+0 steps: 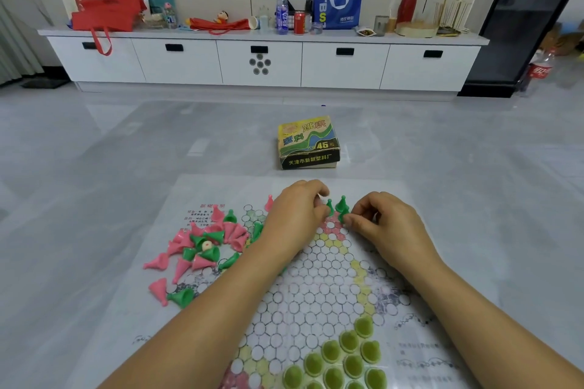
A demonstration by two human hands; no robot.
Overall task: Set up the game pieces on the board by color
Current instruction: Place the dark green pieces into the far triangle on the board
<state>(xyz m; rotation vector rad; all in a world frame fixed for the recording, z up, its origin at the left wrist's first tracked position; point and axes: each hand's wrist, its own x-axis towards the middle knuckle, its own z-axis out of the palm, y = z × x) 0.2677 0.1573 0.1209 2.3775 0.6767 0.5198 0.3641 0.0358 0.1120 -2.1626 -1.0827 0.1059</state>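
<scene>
From the head camera, both hands work at the far point of the star-patterned board (316,294), which lies flat on the floor. The left hand (292,218) has its fingers curled together near the far tip, seemingly pinching a small piece, though what it holds is hidden behind the knuckles. The right hand (384,224) has its grip closed, thumb against forefinger, on the base of a green piece (343,215) just beside two other upright green pieces (342,204) already standing at that tip. To do this step well, I judge that each cone should be lowered straight down so its wide base lands inside one printed circle, then released gently so the neighbours standing close by are not knocked over; filling from the tip outward would keep fingers clear of what is set. The standing green pieces have their long axis vertical, knob tips up and wide bases on the board. One pink piece (269,203) stands upright alone, left of the left hand. The loose pile (205,246) of pink and green cones on the board's left side lies tipped over, long axes near horizontal and pointing every way, so each will need turning upright. Nearest the camera, a triangle of yellow-green pieces (341,360) is filled already. The game box (308,144) sits on the floor beyond the board.
</scene>
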